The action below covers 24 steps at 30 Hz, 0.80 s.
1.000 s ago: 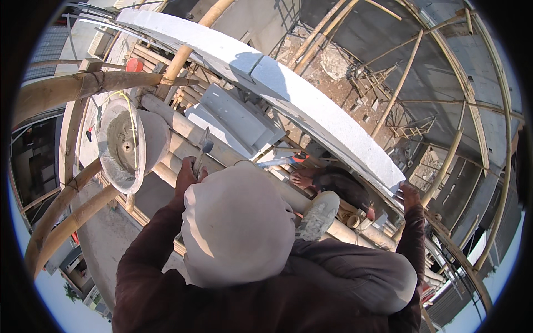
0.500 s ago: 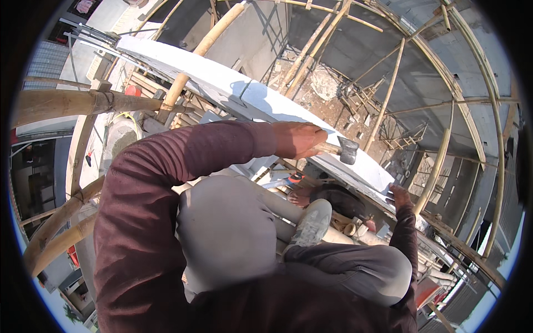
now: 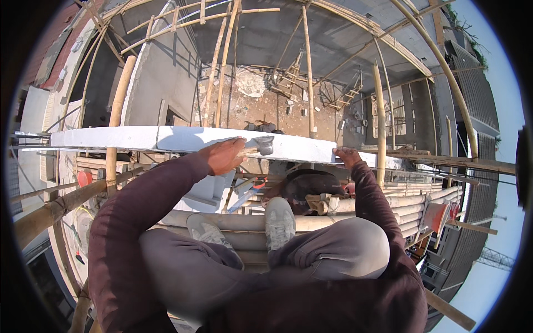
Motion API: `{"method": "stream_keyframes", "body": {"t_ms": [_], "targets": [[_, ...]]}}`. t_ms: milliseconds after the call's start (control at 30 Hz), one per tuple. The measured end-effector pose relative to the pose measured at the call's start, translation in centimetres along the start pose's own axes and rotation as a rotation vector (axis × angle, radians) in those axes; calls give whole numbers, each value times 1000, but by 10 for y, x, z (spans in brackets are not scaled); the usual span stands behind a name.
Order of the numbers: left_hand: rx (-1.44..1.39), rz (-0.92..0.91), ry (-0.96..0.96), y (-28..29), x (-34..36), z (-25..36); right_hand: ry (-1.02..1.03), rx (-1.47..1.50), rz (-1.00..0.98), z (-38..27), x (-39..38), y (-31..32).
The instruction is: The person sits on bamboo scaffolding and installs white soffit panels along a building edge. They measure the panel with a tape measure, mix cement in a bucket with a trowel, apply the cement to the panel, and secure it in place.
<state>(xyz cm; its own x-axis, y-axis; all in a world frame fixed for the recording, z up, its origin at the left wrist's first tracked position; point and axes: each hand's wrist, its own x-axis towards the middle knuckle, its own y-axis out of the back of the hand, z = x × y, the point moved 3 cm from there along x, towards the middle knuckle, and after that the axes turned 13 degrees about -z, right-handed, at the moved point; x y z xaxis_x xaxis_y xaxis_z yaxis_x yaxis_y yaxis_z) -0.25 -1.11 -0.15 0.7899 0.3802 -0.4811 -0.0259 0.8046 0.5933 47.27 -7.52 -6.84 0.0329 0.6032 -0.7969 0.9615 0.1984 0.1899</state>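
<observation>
My left hand (image 3: 223, 156) is closed around the short wooden handle of a hammer (image 3: 265, 145). The dark, blunt hammer head lies just over the near edge of a long white block (image 3: 302, 147). That block sits on top of a narrow wall, end to end with another white block (image 3: 105, 136) on the left. At the right end of the first block, my right hand (image 3: 348, 157) grips the corner, fingers over the top and thumb on the near side. Below the wall edge, a person in dark clothing (image 3: 306, 187) is partly hidden by the blocks.
Bamboo poles (image 3: 381, 125) rise around the wall. My shoes (image 3: 279, 222) stand on scaffold poles (image 3: 250, 240). A blue-handled tool (image 3: 244, 195) with an orange end lies below. Beyond the wall, a rubble-strewn floor (image 3: 294, 114) lies far down. A red bucket (image 3: 436, 215) is at right.
My view has turned, so the wall now runs nearly level across it. The left hand still holds the hammer over the blocks, and the right hand stays at the block's end.
</observation>
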Motion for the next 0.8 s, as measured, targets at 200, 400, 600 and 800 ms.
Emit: {"method": "stream_keyframes", "body": {"t_ms": [200, 400, 600, 800], "targets": [[-28, 16, 33, 1, -14, -1, 508, -368, 588, -28, -52, -65], [-68, 19, -19, 10, -3, 11, 302, 240, -627, -51, -68, -258], [62, 45, -105, 2, -6, 4, 360, 449, -493, -79, -22, -327], [10, -20, -144, 3, -5, 11, 514, 503, -235, -107, -36, -328]]}}
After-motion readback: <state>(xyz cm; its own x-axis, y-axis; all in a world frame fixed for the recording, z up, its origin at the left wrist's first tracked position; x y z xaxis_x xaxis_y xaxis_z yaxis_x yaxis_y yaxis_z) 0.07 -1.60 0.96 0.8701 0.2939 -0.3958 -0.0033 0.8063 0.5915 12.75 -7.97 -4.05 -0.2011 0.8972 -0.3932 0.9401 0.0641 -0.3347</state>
